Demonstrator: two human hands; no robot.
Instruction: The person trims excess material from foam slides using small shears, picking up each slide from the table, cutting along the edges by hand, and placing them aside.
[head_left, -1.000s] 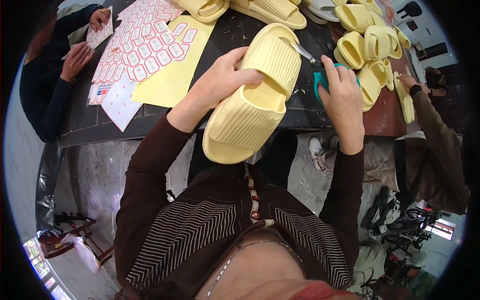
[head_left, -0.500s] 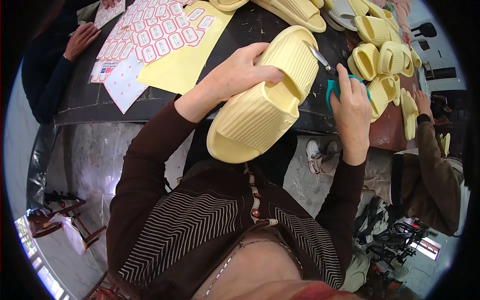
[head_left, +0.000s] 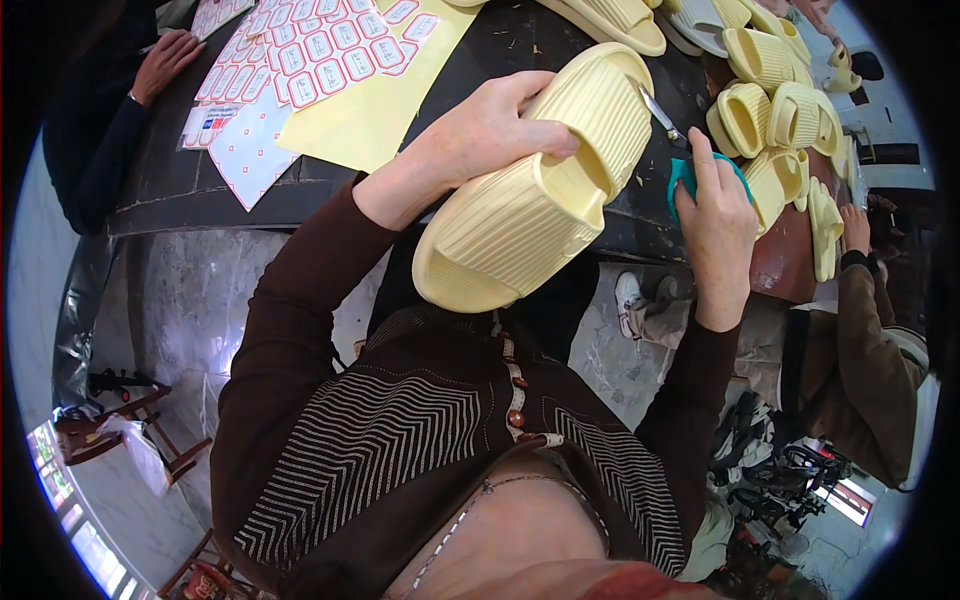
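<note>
My left hand grips a pale yellow ribbed slide sandal by its strap and holds it tilted over the near edge of the dark table. My right hand is closed on teal-handled scissors, whose metal blades point toward the sandal's toe end. Both sleeves are dark brown.
A heap of yellow sandals lies at the table's right. Yellow backing paper and sheets of red-bordered stickers lie at the left. One person's hand rests at the far left; another person in brown sits at the right.
The view has shifted so the table sits higher and closer. The sandal has stayed in my left hand, and my right hand has kept hold of the scissors beside it.
</note>
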